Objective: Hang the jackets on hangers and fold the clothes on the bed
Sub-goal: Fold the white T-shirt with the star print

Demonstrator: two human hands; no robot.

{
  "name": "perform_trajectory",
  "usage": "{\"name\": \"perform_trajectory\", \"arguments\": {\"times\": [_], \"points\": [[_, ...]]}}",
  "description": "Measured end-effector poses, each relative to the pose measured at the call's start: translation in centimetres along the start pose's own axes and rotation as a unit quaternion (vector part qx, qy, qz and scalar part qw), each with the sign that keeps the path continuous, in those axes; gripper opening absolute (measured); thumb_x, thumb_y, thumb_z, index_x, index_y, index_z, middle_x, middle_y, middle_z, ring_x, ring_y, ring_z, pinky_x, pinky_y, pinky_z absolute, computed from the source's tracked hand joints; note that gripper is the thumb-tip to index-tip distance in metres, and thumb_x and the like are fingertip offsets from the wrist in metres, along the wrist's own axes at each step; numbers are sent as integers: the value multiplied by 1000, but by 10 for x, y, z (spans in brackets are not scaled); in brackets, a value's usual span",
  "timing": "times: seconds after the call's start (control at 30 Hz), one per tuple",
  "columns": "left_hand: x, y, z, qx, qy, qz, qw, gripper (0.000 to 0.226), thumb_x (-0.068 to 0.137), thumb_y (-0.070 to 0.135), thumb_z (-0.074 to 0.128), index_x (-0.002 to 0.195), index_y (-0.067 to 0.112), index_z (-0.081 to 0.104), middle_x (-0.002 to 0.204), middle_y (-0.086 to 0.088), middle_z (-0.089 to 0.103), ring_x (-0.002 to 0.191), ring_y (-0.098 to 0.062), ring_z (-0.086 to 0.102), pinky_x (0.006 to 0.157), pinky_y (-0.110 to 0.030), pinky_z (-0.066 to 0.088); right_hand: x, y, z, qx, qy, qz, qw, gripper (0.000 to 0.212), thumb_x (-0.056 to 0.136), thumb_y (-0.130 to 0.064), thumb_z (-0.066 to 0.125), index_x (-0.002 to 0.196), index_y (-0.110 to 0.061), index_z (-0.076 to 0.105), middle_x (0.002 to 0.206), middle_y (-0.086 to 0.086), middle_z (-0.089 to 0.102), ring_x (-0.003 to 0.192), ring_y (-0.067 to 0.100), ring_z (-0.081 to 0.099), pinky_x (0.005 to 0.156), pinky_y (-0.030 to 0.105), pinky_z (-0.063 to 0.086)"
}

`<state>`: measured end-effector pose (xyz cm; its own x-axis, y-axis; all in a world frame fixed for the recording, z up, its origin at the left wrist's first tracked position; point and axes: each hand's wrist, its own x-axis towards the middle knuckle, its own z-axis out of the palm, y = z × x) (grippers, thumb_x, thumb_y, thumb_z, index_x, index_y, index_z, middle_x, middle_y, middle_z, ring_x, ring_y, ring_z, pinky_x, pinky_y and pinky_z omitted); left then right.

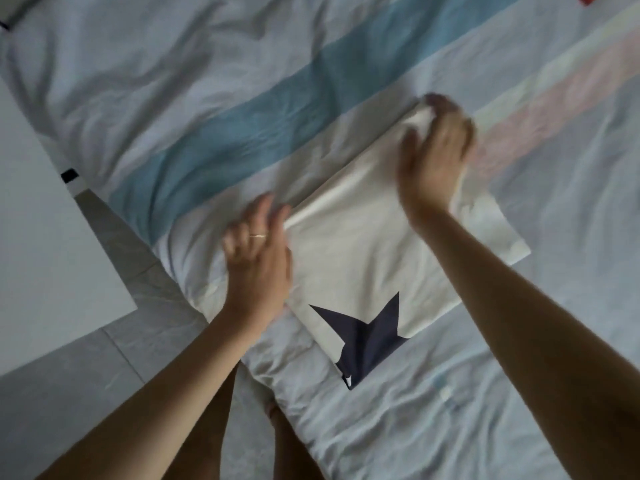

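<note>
Folded white shirt [374, 244] lies flat on the bed [207, 98]. Left hand [258, 261] is at its left edge, fingers straight and slightly spread, touching the fabric. Right hand [436, 150] reaches across, fingers curled, gripping the bunched far corner.

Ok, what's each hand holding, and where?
The right hand grips the white garment by its far corner; left hand touches its left edge, grip unclear.

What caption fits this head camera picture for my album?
The right hand grips the far corner of a white garment, left hand at its edge, on a striped bed.
</note>
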<state>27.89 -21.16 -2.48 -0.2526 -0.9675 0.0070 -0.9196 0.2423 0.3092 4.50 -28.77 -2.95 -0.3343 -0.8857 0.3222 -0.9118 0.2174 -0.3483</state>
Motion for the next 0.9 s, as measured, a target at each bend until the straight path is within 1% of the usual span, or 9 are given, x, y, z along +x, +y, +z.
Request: {"name": "perform_trajectory", "arguments": {"times": [0.1, 0.17, 0.3, 0.4, 0.5, 0.6, 0.63, 0.8, 0.9], "points": [[6, 12, 15, 23, -64, 177, 982, 51, 89, 28, 46, 137, 11, 46, 150, -7, 37, 135, -19, 33, 106, -45, 23, -56, -15, 1, 3, -198, -347, 917, 52, 96, -30, 35, 141, -3, 41, 143, 15, 46, 133, 30, 43, 116, 38, 13], [12, -2, 25, 75, -122, 165, 976, 60, 92, 40, 42, 146, 14, 35, 155, -4, 29, 142, -17, 27, 112, -48, 19, -62, 7, 0, -51, -255, -396, 881, 53, 99, -36, 30, 145, -11, 36, 149, 9, 40, 138, 25, 37, 115, 39, 18], [12, -28, 31, 129, -159, 153, 967, 69, 95, 53, 24, 153, 16, 13, 160, 0, 11, 146, -14, 13, 117, -51, 11, -23, 79, -9, -157, -223, -87, 958, 55, 99, -44, 23, 151, -25, 25, 157, 1, 25, 144, 19, 25, 117, 42, 13], [10, -19, 28, 117, -153, 129, 973, 68, 95, 49, 24, 152, 12, 17, 159, -4, 13, 146, -16, 15, 115, -54, 5, 0, 108, -33, -161, -206, 125, 957, 60, 96, -41, 17, 152, -19, 16, 160, 1, 15, 147, 20, 12, 118, 48, 1], [14, 10, 22, 81, -118, 118, 983, 70, 91, 42, 31, 150, 6, 19, 159, -9, 13, 146, -20, 13, 113, -52, 3, -24, 85, -50, -138, -148, 34, 979, 58, 99, -34, 20, 151, -9, 18, 158, 8, 16, 147, 24, 14, 119, 43, 2], [-3, 35, 26, 73, -137, 240, 958, 73, 89, 45, 37, 150, 7, 22, 158, -8, 15, 146, -21, 13, 114, -53, 9, -89, 73, -55, -134, -228, -188, 946, 56, 101, -39, 20, 151, -15, 21, 157, 4, 21, 144, 20, 22, 118, 40, 12], [-14, 39, 31, 89, -156, 273, 945, 77, 88, 50, 38, 150, 8, 22, 159, -7, 15, 146, -23, 14, 114, -55, 10, -106, 86, -58, -152, -254, -203, 933, 55, 101, -42, 20, 151, -20, 20, 156, 3, 24, 144, 21, 24, 117, 42, 16], [-55, 29, 43, 151, -183, 266, 934, 83, 84, 59, 40, 152, 17, 16, 160, -3, 11, 146, -30, 10, 112, -65, 7, -129, 161, -87, -196, -284, 107, 932, 60, 95, -54, 17, 152, -35, 8, 160, -5, 10, 146, 31, 12, 109, 66, 6], [-59, 49, 40, 116, -170, 238, 949, 75, 90, 51, 35, 152, 12, 17, 159, -8, 11, 146, -34, 10, 112, -63, 3, -138, 154, -102, -182, -249, 176, 935, 65, 93, -55, 12, 153, -29, 6, 161, 0, 5, 146, 36, 2, 107, 71, 0]]}}
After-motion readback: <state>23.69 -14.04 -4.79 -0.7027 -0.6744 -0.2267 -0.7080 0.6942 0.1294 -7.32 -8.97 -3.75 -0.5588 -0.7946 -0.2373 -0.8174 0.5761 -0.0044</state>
